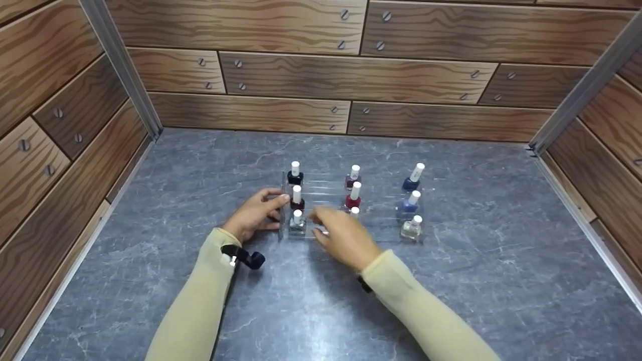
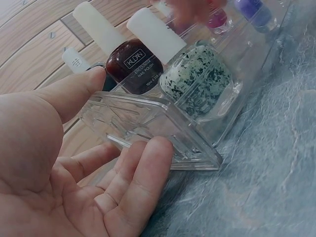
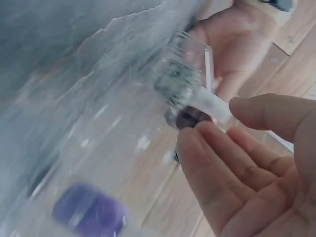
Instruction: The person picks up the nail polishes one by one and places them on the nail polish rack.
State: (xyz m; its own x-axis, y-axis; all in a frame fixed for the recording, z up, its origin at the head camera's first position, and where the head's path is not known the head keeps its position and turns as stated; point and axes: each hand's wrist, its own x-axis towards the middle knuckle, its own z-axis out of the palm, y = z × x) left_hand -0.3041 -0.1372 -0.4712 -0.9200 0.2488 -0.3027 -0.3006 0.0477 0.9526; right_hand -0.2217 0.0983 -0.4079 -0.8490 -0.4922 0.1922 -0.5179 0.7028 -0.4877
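A clear stepped display stand [image 2: 143, 116] carries several nail polish bottles with white caps. My left hand [image 1: 255, 214] holds the stand's left end, thumb at the top edge and fingers against the outer side panel. Nearest to it are a speckled nail polish bottle [image 2: 197, 81] in front, a dark brown-red one [image 2: 133, 66] behind and a black one [image 1: 295, 178] at the back. My right hand [image 1: 347, 236] hovers over the front of the stand, thumb and fingers apart with nothing between them, just right of the speckled bottle. It partly hides the front middle bottle [image 1: 354, 211].
In the middle column stand a red bottle [image 1: 353, 196] and a plum one [image 1: 353, 178]. The right column has a dark blue bottle [image 1: 411, 181], a violet-blue one [image 1: 410, 204] and a pale clear one [image 1: 411, 229]. Wood-patterned walls [image 1: 286, 75] enclose the grey marbled table [image 1: 501, 240].
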